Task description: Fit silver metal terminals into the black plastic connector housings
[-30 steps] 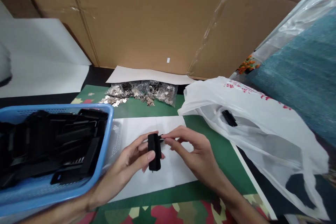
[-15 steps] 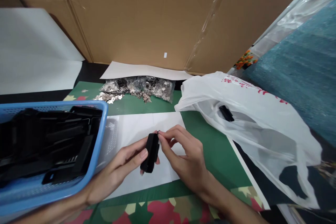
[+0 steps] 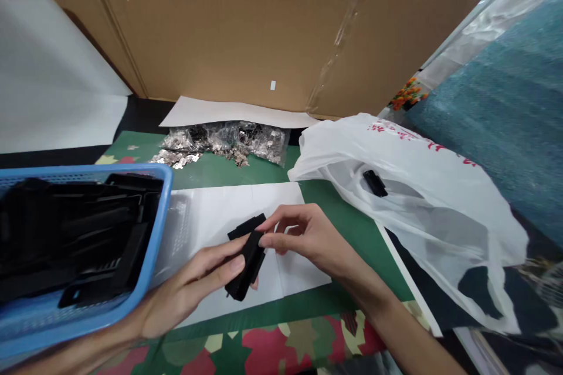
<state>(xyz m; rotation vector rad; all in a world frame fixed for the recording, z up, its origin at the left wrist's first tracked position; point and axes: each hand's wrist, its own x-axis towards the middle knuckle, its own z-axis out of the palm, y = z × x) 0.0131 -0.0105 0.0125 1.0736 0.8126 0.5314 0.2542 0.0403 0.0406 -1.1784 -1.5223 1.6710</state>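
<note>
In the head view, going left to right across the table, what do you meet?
Blue basket of black parts → left hand → black part it grips → right hand → white plastic bag.

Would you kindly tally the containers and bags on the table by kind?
Blue basket: 1
White plastic bag: 1
Clear bag of small metal parts: 1
Total: 3
</note>
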